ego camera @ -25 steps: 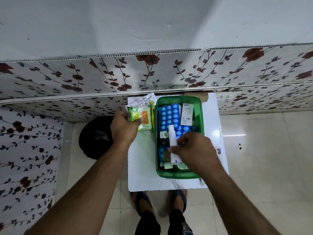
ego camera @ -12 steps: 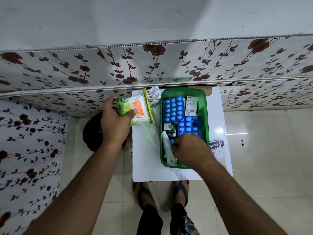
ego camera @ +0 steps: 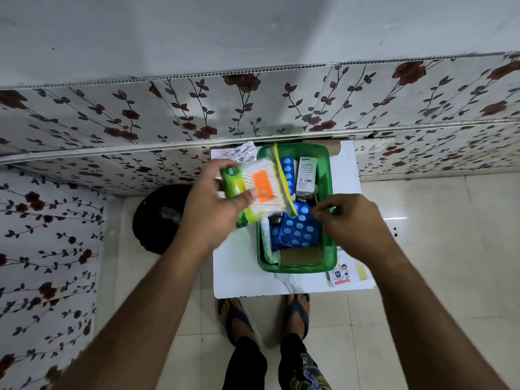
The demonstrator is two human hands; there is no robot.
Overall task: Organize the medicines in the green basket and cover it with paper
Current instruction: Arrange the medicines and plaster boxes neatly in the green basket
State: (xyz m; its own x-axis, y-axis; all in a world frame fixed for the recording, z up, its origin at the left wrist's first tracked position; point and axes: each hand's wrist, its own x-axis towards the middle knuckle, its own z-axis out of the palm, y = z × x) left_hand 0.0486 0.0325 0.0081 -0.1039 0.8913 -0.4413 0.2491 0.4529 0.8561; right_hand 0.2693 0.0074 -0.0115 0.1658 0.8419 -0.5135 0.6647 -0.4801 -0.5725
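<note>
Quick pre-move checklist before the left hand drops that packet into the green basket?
1. Left hand grips the cotton-swab packet: ok, thumb pinned across it.
2. Packet over the green basket: partly, it overhangs the left rim only.
3. Right hand out of the drop path: not ok, its fingers hover over the basket's right side.
4. Free room in the basket: not ok, blue blister packs, a white box and a tube fill the floor.
5. Basket seated flat on the white table: ok.
6. Paper for covering: cannot tell.
</note>
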